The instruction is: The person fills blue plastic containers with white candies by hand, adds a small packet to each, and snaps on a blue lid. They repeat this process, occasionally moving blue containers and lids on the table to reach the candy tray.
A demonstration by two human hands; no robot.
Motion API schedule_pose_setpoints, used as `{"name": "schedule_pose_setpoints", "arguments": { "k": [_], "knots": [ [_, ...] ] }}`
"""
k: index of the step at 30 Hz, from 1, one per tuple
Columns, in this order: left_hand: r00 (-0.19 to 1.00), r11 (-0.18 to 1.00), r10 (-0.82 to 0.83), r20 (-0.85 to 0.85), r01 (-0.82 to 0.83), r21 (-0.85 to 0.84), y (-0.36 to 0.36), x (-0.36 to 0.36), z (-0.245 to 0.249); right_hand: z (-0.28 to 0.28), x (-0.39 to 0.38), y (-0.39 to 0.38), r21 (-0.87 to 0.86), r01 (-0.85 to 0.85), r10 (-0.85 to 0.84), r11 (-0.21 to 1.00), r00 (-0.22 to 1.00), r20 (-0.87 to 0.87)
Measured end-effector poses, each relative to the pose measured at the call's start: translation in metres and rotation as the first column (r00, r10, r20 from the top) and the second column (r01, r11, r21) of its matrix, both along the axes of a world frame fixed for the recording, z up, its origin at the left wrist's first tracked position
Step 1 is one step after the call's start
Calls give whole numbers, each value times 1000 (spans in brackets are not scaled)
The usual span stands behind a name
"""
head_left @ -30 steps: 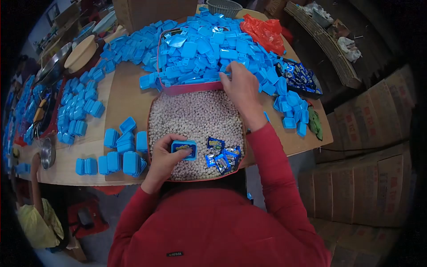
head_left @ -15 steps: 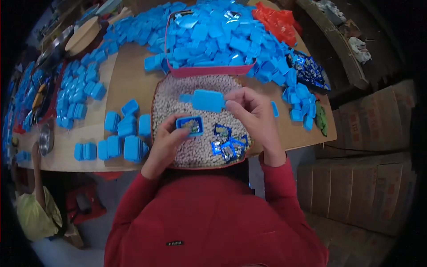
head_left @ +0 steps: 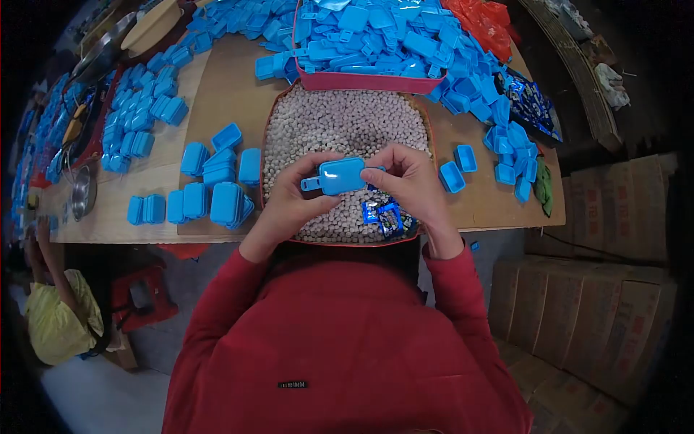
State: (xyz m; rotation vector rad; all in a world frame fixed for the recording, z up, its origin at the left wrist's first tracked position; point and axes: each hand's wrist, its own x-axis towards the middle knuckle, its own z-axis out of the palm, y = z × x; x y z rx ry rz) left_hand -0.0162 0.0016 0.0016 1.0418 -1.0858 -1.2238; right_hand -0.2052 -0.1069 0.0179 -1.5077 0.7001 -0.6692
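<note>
A small blue box with its lid on top [head_left: 342,176] is held between both hands, over a tray of pale round pellets [head_left: 311,116]. My left hand [head_left: 296,197] grips the box's left side, near a tab that sticks out. The thumb and fingers of my right hand [head_left: 408,184] press on its right end. Shiny blue packets [head_left: 387,218] lie on the pellets below my right hand. Two open blue boxes [head_left: 452,177] stand right of the tray. Several closed blue boxes [head_left: 226,203] are grouped at its left.
Behind the tray, a pink-rimmed container [head_left: 372,81] is heaped with blue lids and boxes. More blue boxes [head_left: 137,108] cover the left table. A red bag [head_left: 481,25] and dark blue packets [head_left: 531,105] lie at the right. Cartons [head_left: 578,304] stand at lower right; a co-worker [head_left: 61,311] is at lower left.
The blue lid in my right hand has come down onto the box in my left hand, hiding the box's contents. Both hands have come together, and the view has shifted.
</note>
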Motion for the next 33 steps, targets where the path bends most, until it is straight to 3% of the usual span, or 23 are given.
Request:
{"name": "schedule_pose_setpoints", "arguments": {
  "k": [5, 7, 11, 14, 16, 20, 23, 26, 28, 31, 33],
  "knots": [
    [993, 996, 53, -102, -45, 72, -1, -1, -2, 4, 0, 6, -43, 15, -17, 999, 999, -43],
    [987, 995, 68, -147, -57, 83, 1, -1, 0, 1, 0, 6, 18, -11, 11, 1000, 1000, -18],
    [996, 998, 61, -61, -62, -2, 3, 0, -2, -11, 12, 18, 31, 101, -105, 994, 974, 201],
    [1000, 999, 21, -18, -22, -29, 5, -3, 0, -4, 11, 19, 23, -67, 65, 997, 994, 83],
    [996, 999, 33, -86, -35, -21, 5, -3, 2, -5, 11, 17, -67, -76, 79, 995, 996, 48],
    [996, 995, 66, -54, -70, -73, 3, 1, -6, -9, 11, 14, -137, -101, 108, 985, 993, 43],
    [995, 990, 99, -19, -100, -97, 5, 2, -8, 0, 12, 20, 127, -198, 178, 972, 972, 153],
    [984, 982, 140, 107, -125, -138, 6, -1, -2, -8, 14, 20, -2, -141, 140, 990, 988, 70],
    [977, 976, 167, 133, -145, -160, 5, -5, 1, -10, 12, 19, 25, -123, 121, 992, 991, 48],
    [994, 989, 92, -55, -97, -107, 4, 3, -4, -12, 11, 16, 67, -132, 126, 989, 989, 81],
    [996, 991, 75, -50, -80, -110, 1, 3, -5, -14, 11, 16, 44, -136, 130, 990, 985, 113]
  ]
}}
